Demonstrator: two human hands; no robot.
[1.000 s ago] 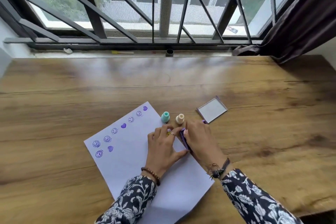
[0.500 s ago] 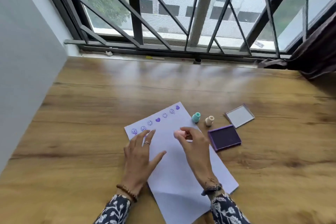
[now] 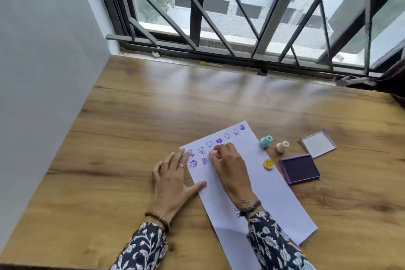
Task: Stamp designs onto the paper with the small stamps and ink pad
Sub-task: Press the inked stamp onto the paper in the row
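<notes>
A white sheet of paper [image 3: 267, 195] lies slanted on the wooden table, with purple smiley and heart prints along its far-left end. My right hand [image 3: 228, 164] pinches a small pink stamp [image 3: 217, 154] and presses it onto the paper beside a heart print. My left hand [image 3: 173, 180] lies flat with spread fingers on the paper's left edge. The open purple ink pad [image 3: 299, 167] sits right of the paper. A teal stamp [image 3: 265, 141] and a beige stamp [image 3: 282, 146] stand past the paper's right edge.
A yellow smiley cap [image 3: 268, 163] lies on the paper near the ink pad. The pad's clear lid [image 3: 317, 146] rests behind it. A grey wall [image 3: 43, 72] bounds the table on the left, a barred window [image 3: 241, 17] at the back.
My right hand left the ink pad and carried the pink stamp left, down onto the paper. My left hand slid to the paper's left edge. The view swung left.
</notes>
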